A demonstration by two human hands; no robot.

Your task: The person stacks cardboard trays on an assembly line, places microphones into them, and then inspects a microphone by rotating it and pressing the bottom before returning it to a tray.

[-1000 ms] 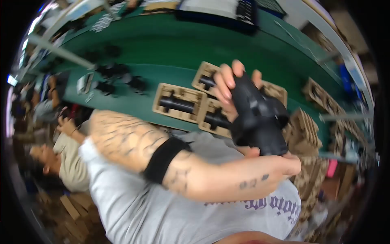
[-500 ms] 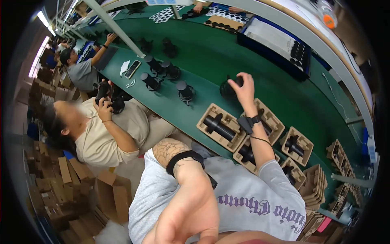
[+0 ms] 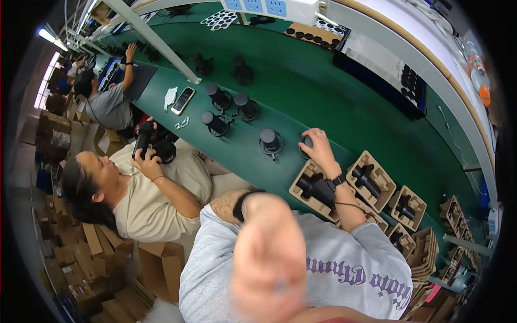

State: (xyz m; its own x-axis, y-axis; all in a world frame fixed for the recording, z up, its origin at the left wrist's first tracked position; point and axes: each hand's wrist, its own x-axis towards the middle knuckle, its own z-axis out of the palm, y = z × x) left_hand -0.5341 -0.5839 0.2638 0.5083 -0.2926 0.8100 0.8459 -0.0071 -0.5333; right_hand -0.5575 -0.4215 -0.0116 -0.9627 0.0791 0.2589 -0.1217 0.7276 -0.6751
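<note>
My right hand [image 3: 319, 146], with a dark watch at the wrist, is closed around a black cylindrical unit [image 3: 306, 142] at the green bench's near side. The palm and fingers partly cover that unit. Just left of it stands another black cylindrical unit [image 3: 271, 141] with a ring-like base. Below my right hand lies a brown moulded pulp tray [image 3: 295, 189] with a black handled part in it. My left hand [image 3: 269, 253] is raised close to the camera and smeared by motion, so its fingers cannot be made out.
Several black units [image 3: 217, 97] stand farther left near a phone [image 3: 183, 100]. More pulp trays [image 3: 389, 185] with black parts sit at right, beside stacked trays [image 3: 425, 250]. A co-worker at left holds a black unit [image 3: 142, 141]. A dark bin [image 3: 377, 86] stands across the bench.
My right hand has brought the black unit from over the far green strip down toward the near bench, beside the standing units. My left hand has moved up nearer the camera. The view has shifted.
</note>
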